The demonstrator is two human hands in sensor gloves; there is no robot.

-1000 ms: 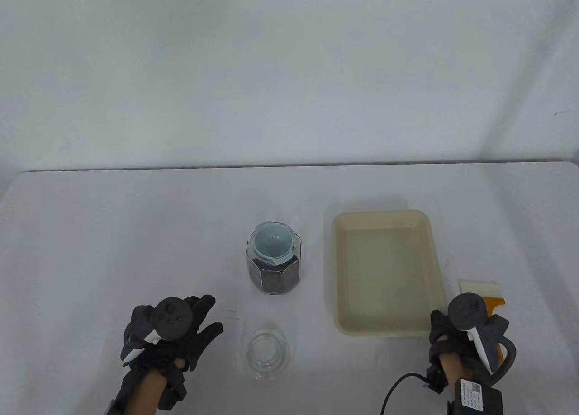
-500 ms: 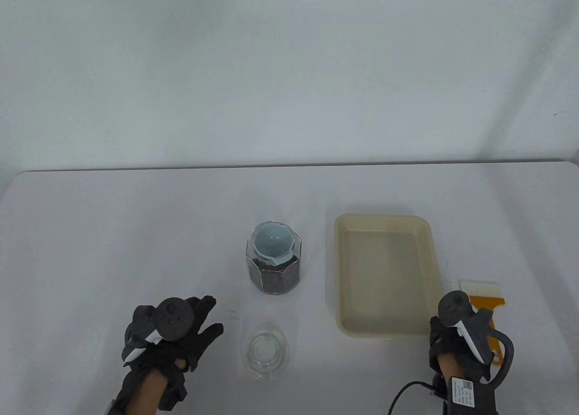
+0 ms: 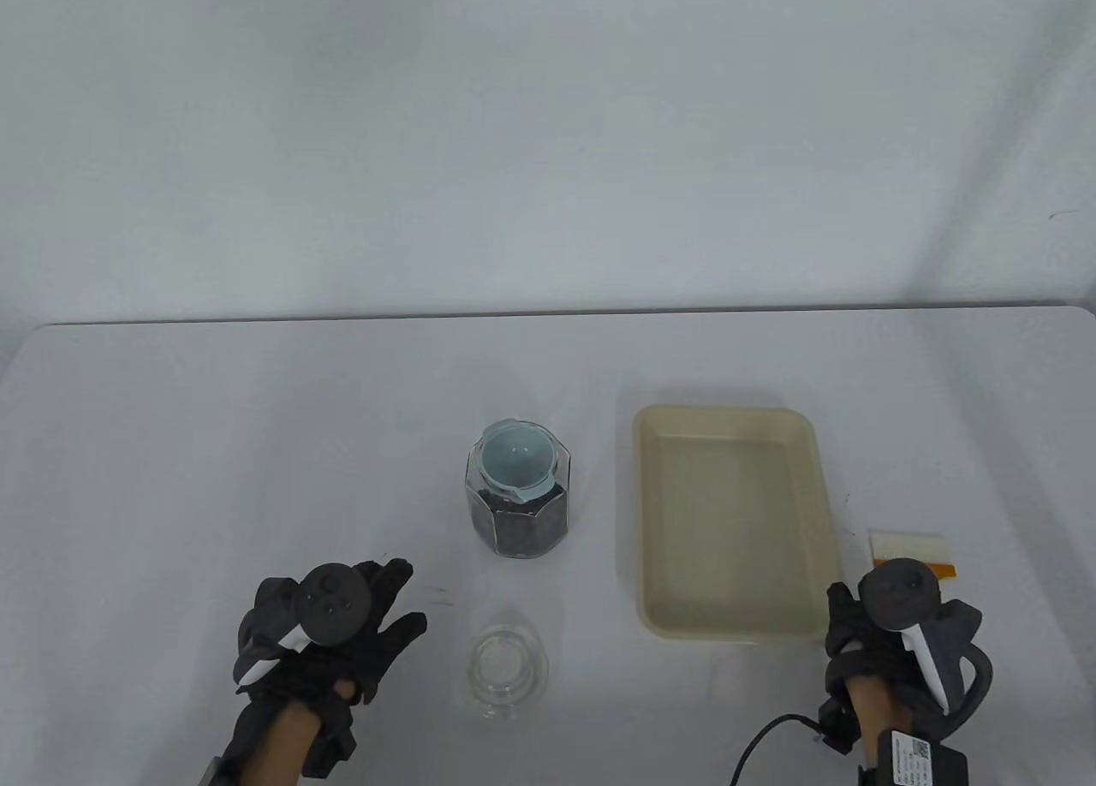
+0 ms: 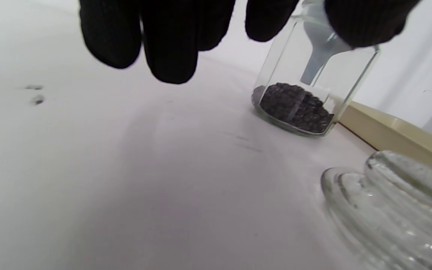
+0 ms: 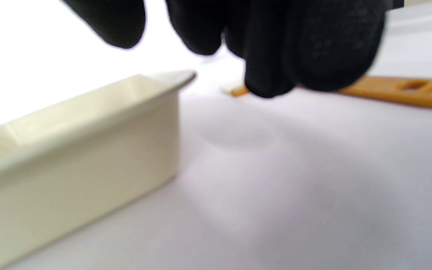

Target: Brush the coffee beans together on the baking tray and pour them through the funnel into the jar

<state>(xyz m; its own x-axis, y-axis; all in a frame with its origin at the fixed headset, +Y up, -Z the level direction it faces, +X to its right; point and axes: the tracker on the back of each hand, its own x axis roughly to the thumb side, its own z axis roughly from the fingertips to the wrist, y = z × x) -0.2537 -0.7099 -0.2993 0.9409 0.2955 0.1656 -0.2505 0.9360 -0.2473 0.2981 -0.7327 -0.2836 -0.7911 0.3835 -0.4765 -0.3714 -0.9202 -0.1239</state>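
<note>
Left hand (image 3: 330,640) rested low over the table (image 3: 171,478) at the near left, fingers (image 4: 169,41) straight and slightly spread, holding nothing; the left wrist view showed the fingertips hanging clear of the surface. Just to its right lay a glass lid (image 3: 507,668), off the jar. Beyond the lid stood the jar (image 3: 518,499), upright, with the pale blue funnel (image 3: 514,461) seated in its mouth; the left wrist view showed beans (image 4: 294,108) heaped at the jar bottom under the funnel spout. Right of the jar, and apart from it, the tray (image 3: 732,521) sat flat on the table, its floor showing no beans as far as the table view resolved. The brush (image 3: 909,550) lay on the table just right of the tray's near corner, pale bristles pointing away, orange handle partly hidden behind the right hand (image 3: 895,640). That hand hovered beside the tray's near right corner; its fingers (image 5: 306,45) hung loosely bunched and curled, gripping nothing, the brush handle behind them untouched. Judgement: brushing and pouring looked done, beans in the jar, tray set down, brush laid aside. Remaining at most: lifting out the funnel and lidding the jar, neither demanded by the task.
</note>
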